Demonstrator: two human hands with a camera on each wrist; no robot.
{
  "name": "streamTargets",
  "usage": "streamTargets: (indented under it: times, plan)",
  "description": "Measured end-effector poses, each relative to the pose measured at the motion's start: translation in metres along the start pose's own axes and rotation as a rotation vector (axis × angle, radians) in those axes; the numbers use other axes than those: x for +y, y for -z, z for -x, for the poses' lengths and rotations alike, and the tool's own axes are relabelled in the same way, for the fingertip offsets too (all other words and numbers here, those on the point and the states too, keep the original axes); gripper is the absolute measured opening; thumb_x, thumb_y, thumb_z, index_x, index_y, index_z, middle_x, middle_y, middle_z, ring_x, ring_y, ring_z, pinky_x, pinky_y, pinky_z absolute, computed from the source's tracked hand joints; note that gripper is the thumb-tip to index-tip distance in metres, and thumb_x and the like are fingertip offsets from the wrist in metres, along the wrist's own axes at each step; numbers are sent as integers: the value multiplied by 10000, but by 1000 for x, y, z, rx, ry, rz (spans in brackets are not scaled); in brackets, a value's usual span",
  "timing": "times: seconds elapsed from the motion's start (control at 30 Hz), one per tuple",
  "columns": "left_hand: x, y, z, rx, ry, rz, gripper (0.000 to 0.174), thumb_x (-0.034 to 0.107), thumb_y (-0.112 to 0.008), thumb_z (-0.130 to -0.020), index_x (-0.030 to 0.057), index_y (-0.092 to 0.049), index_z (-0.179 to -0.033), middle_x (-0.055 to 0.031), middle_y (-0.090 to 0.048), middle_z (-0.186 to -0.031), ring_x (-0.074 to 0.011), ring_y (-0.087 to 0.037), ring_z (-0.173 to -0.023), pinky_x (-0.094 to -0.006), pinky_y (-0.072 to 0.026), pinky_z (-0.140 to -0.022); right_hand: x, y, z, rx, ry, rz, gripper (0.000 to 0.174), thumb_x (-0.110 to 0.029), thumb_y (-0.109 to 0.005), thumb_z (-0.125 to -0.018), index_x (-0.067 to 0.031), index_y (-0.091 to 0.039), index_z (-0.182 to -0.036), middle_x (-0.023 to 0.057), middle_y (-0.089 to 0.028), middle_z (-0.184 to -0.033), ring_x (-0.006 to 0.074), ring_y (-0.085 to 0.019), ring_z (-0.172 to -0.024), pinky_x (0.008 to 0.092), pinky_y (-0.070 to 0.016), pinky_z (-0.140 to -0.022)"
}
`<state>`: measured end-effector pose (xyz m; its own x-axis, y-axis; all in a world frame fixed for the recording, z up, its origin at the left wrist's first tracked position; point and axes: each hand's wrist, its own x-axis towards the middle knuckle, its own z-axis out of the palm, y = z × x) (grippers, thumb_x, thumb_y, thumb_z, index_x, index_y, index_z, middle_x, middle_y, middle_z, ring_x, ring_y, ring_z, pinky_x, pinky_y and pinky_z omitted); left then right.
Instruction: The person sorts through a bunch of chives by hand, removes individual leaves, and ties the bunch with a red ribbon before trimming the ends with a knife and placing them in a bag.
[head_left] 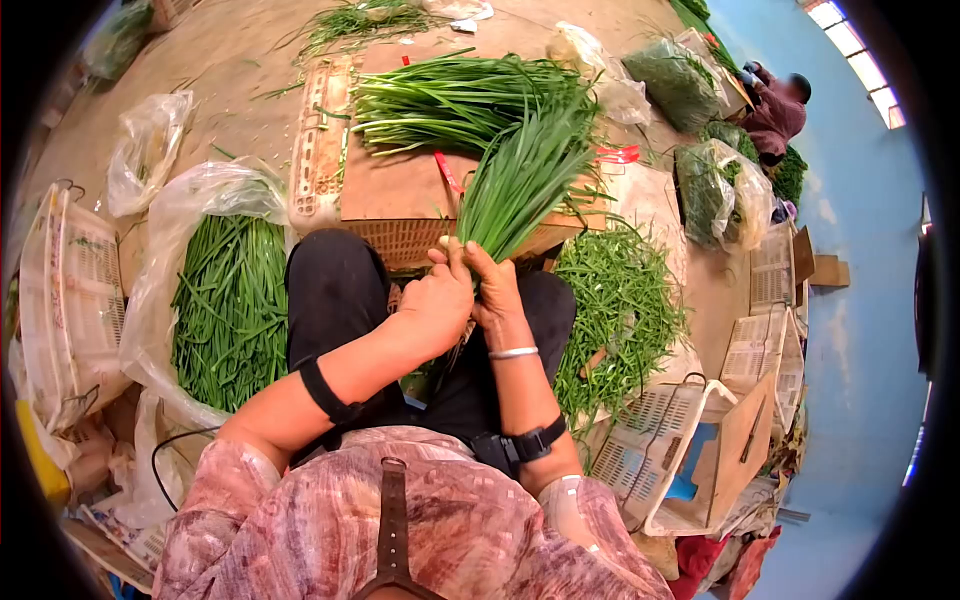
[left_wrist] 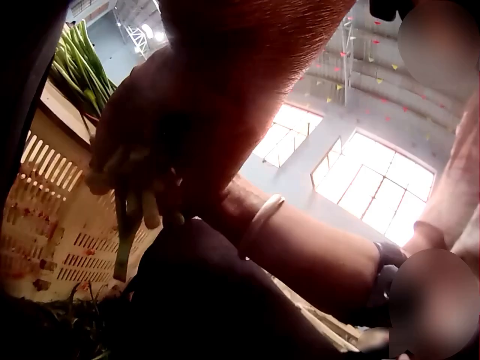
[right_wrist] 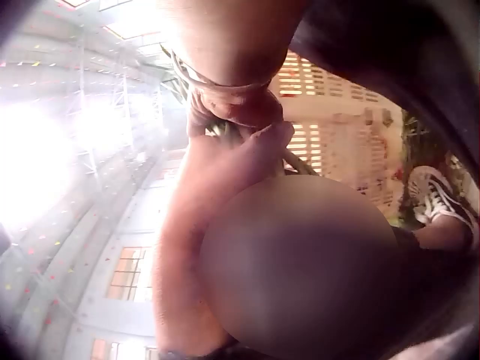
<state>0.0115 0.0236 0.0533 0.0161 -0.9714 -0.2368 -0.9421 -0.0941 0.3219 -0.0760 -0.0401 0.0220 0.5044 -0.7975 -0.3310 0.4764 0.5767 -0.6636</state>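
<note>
Frame centre: left hand point(head_left: 438, 300) and right hand point(head_left: 497, 292) both clamped round stem ends of chive bunch point(head_left: 522, 175); leaves fan upward over cardboard point(head_left: 385, 190), likely keeping stalks gathered, aligned

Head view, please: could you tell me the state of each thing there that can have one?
Bunch, fanned out, gripped at its base by both hands.
Left hand, curled round the bunch.
Right hand, curled round the bunch.
Bag, open, full of greens.
Pile, lying flat on cardboard.
</note>
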Motion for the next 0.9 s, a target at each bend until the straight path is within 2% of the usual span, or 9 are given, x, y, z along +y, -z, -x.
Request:
streamTargets:
  times: [0.17,0.27,0.3,0.37,0.43,0.5,0.6,0.73,0.9]
  plan:
    - [6,22,22,-103,-29,94,1035,370,-746,-649,-159,-135,-1297,-272,-539,-1007,-356,-617,-784,-407,-509,-669,20,29,1,-19,-53,-19,367,-125,-608,-808,79,-507,-1097,215,-612,-1018,268,-625,-877,394,-539,-750]
    - [-7,42,30,-122,-101,546,1013,372,-746,-653,-105,-147,-1318,-312,-561,-948,-373,-598,-885,-400,-489,-735,9,24,4,-27,-95,-228,341,-132,-605,-808,102,-543,-1048,217,-613,-1020,239,-632,-805,365,-550,-708]
    - [-19,25,30,56,-177,646,972,346,-736,-686,-81,-161,-1342,-239,-600,-909,-305,-620,-847,-347,-490,-742,13,50,-1,-113,-151,-241,335,-146,-602,-813,84,-538,-1049,221,-606,-1019,244,-627,-791,386,-552,-693]
    - [-33,36,34,-126,47,978,907,325,-712,-741,-53,-174,-1365,-166,-613,-940,-212,-605,-867,-302,-478,-753,8,51,6,-181,-96,-302,350,-145,-589,-824,69,-512,-1089,217,-606,-1001,244,-625,-774,402,-554,-680]
    - [-40,30,28,-43,52,1316,782,298,-673,-791,-62,-251,-1342,-124,-644,-864,-125,-601,-764,-250,-472,-700,3,48,17,-173,-103,-393,371,-159,-575,-843,41,-477,-1140,202,-595,-1038,231,-616,-760,397,-541,-678]
    - [-35,34,10,-223,83,1395,835,368,-642,-808,-39,-184,-1376,-100,-611,-969,-155,-573,-859,-294,-450,-749,2,51,26,-202,-108,-400,366,-183,-580,-846,26,-483,-1130,183,-601,-1018,226,-613,-762,396,-532,-680]
    - [-21,12,-31,-477,45,1410,441,315,-660,-801,14,-525,-1093,-73,-617,-912,-155,-592,-807,-292,-492,-695,0,47,48,-222,-40,-163,447,-269,-654,-799,19,-494,-1101,151,-615,-931,216,-625,-728,350,-543,-613]
    - [6,14,-54,-369,-83,1917,461,218,-737,-733,17,-535,-1096,-62,-609,-929,-165,-592,-826,-309,-506,-735,-8,37,66,-219,-44,46,561,-293,-770,-682,20,-502,-1064,143,-627,-897,205,-633,-706,317,-546,-617]
    - [15,60,-63,114,-462,1566,587,189,-798,-632,-1,-536,-1122,-68,-603,-1027,-164,-557,-935,-310,-453,-840,-61,7,46,-289,113,546,483,-206,-793,-641,27,-546,-984,103,-621,-856,194,-626,-703,306,-523,-667]
